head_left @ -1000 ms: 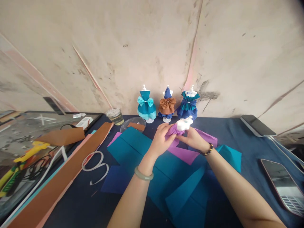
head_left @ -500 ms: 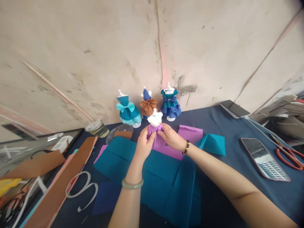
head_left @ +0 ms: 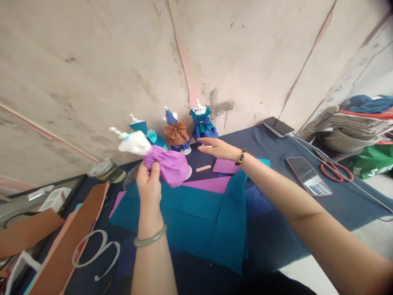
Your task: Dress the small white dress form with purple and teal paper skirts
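Observation:
My left hand (head_left: 149,182) grips a small white dress form (head_left: 135,142) at the waist of its gathered purple skirt (head_left: 170,164). The form leans over to the left, lifted above the table. Empty, with fingers stretched out, my right hand (head_left: 219,148) reaches toward the dressed forms by the wall. Closest to it stands a form in a teal and blue dress (head_left: 202,125), its base partly behind the fingers. Beside that is one with a brown bow (head_left: 177,133). A third, in a teal dress (head_left: 139,127), is partly hidden by the held form.
Folded teal fabric (head_left: 190,213) and purple pieces (head_left: 211,184) cover the table's middle. A glass jar (head_left: 107,170), brown fabric strip (head_left: 73,241) and curled white tape (head_left: 106,254) lie left. Right are a phone (head_left: 308,176), scissors (head_left: 336,171) and a cabled black-topped device (head_left: 278,126).
My right hand has let go of the purple-skirted form and moved apart, fingers extended. My left hand has carried the form left and tipped it over. The view has shifted right.

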`<act>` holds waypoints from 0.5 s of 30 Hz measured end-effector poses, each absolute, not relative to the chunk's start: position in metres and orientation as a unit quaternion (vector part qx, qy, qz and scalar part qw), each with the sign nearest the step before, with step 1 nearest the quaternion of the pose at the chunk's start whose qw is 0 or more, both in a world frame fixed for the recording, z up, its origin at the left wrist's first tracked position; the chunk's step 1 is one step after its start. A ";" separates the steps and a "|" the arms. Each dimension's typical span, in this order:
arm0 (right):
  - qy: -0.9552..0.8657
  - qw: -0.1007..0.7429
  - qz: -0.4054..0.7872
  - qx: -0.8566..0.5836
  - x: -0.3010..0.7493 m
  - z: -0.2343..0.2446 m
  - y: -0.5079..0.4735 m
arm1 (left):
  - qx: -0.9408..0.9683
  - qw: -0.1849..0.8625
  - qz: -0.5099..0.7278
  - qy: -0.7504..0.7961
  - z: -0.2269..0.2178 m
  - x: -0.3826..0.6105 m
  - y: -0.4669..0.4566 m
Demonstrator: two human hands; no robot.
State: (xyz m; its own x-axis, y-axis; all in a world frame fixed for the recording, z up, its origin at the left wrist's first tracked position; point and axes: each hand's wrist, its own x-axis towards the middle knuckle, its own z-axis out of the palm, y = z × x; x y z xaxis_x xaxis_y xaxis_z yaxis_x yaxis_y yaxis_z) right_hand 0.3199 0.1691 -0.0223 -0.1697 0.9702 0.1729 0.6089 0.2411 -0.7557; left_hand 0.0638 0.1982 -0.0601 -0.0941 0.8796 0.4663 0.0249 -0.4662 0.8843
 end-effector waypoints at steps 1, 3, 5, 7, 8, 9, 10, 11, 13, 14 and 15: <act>-0.723 0.295 0.260 -0.568 0.325 -0.020 0.169 | 0.558 0.339 0.658 0.376 -0.054 0.059 0.198; -0.742 0.195 0.212 -0.605 0.333 -0.022 0.167 | 0.516 0.313 0.713 0.356 -0.040 0.050 0.197; -0.743 0.137 0.184 -0.629 0.338 -0.033 0.164 | 0.464 0.272 0.771 0.341 -0.025 0.040 0.193; -0.740 0.099 0.161 -0.645 0.344 -0.046 0.159 | 0.418 0.233 0.810 0.338 -0.012 0.030 0.189; -0.741 0.079 0.151 -0.649 0.347 -0.052 0.155 | 0.404 0.216 0.821 0.339 -0.007 0.025 0.188; -0.743 0.058 0.141 -0.651 0.350 -0.057 0.152 | 0.394 0.205 0.829 0.340 -0.004 0.021 0.186; -0.745 0.037 0.132 -0.653 0.353 -0.061 0.148 | 0.385 0.196 0.835 0.339 -0.001 0.017 0.184; -0.745 0.017 0.125 -0.655 0.357 -0.064 0.144 | 0.376 0.194 0.841 0.337 0.002 0.014 0.183; -0.746 -0.018 0.111 -0.657 0.364 -0.068 0.137 | 0.356 0.204 0.850 0.330 0.005 0.009 0.181; -0.745 -0.032 0.105 -0.659 0.368 -0.069 0.134 | 0.347 0.209 0.853 0.330 0.007 0.008 0.180; -0.742 -0.044 0.099 -0.661 0.371 -0.069 0.130 | 0.339 0.212 0.854 0.332 0.009 0.006 0.179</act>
